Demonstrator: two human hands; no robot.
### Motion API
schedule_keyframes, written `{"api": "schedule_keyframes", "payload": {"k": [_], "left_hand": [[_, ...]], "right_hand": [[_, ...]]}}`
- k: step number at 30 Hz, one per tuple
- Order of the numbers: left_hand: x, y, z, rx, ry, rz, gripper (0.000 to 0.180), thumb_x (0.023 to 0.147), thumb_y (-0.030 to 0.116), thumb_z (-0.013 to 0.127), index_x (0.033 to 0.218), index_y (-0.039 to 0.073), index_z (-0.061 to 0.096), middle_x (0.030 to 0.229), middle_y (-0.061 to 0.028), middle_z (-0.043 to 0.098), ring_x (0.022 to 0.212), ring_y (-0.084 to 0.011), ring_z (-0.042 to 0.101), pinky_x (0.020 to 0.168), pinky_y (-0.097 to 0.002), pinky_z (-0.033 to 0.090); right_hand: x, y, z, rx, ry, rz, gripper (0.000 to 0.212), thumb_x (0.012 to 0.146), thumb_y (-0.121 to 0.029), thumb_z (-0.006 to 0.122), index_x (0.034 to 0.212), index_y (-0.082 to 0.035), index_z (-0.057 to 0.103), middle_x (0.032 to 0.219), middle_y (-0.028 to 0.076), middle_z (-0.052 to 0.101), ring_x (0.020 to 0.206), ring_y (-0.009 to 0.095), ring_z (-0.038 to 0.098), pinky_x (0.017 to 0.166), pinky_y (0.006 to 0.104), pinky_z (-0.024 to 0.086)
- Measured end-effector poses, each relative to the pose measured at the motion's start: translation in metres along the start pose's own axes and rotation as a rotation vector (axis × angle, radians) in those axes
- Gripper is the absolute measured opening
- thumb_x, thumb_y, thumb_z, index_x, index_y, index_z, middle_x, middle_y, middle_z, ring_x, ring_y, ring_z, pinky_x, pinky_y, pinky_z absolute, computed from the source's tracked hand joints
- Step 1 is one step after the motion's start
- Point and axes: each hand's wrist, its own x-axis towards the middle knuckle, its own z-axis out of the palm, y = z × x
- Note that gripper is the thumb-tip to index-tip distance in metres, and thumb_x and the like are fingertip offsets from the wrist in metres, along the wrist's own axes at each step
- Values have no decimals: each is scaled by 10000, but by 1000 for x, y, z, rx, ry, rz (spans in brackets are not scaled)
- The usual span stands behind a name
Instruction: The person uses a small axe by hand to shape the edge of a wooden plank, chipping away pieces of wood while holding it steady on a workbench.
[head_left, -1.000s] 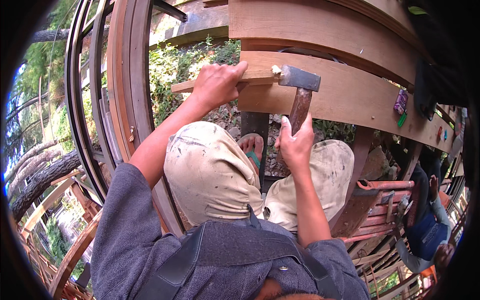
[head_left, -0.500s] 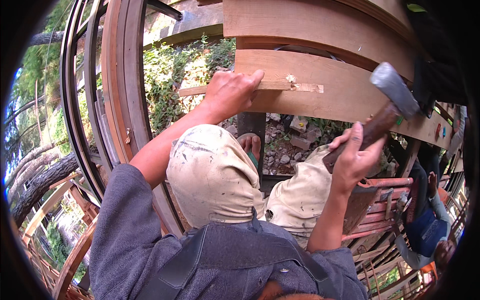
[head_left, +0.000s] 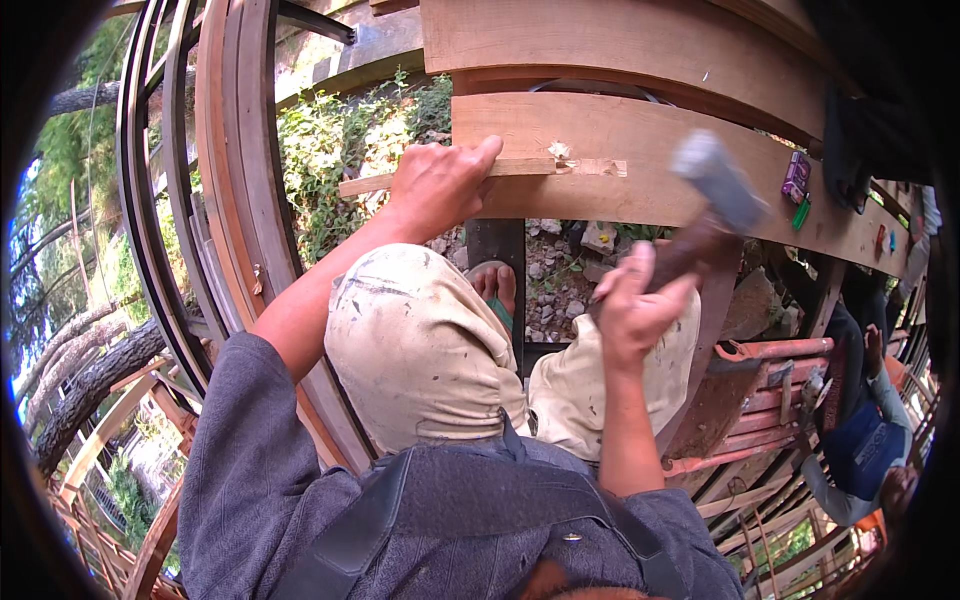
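Gripping a narrow wooden strip, the left hand is closed around its middle, with the fist near the left end of a wide plank. The strip's right end lies over the plank; whether it rests flat there is hard to tell. A frayed pale scrap of wood sits at that end, and a pale rough patch continues in line beyond it. The right hand is wrapped around the handle of a hammer, whose head is blurred and held to the right, well apart from the strip. For clean hammering, the strip would probably need a firm, level hold, its end backed by the plank. Blows should land squarely on the wood, not on the left knuckles, with the right wrist loose and the loose scrap brushed aside.
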Motion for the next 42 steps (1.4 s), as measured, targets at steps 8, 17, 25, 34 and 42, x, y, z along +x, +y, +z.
{"api": "schedule_keyframes", "payload": {"k": [8, 17, 25, 34, 42], "left_hand": [[-11, -13, 6, 18, 31, 0, 375, 879, 293, 840, 1092, 121, 583, 847, -100, 775, 738, -309, 783, 601, -460, 581], [-9, -18, 8, 35, 49, 6, 380, 879, 287, 840, 1088, 108, 579, 833, -98, 767, 733, -314, 780, 598, -457, 582], [-3, -16, 2, -30, 35, 9, 397, 866, 267, 844, 1125, 112, 587, 840, -108, 766, 754, -324, 781, 617, -470, 583], [-3, -15, -1, -3, 11, 8, 376, 870, 277, 844, 1083, 117, 580, 840, -106, 771, 760, -332, 778, 615, -472, 576], [0, -14, -3, -2, 11, 12, 368, 892, 303, 841, 1061, 110, 578, 830, -110, 774, 752, -342, 778, 626, -483, 582]], "right_hand": [[28, -51, -12, 108, 34, -41, 225, 1135, -157, 624, 1223, -12, 475, 756, 45, 572, 531, 123, 551, 474, 275, 488], [10, -12, 1, 103, -315, 240, 260, 1118, -119, 626, 1281, -23, 447, 745, 32, 555, 498, 106, 566, 450, 277, 490], [-2, 11, 14, -8, -446, 301, 227, 1090, -111, 667, 1188, -7, 491, 716, 29, 588, 497, 117, 599, 441, 306, 493], [-6, 25, 15, -366, -312, 92, 360, 1060, -147, 711, 1293, 25, 497, 788, 171, 667, 680, 273, 720, 603, 426, 546], [-12, 12, 14, -214, -75, 31, 385, 1072, -137, 698, 1330, 54, 487, 853, 199, 704, 689, 297, 739, 587, 414, 548]]}}
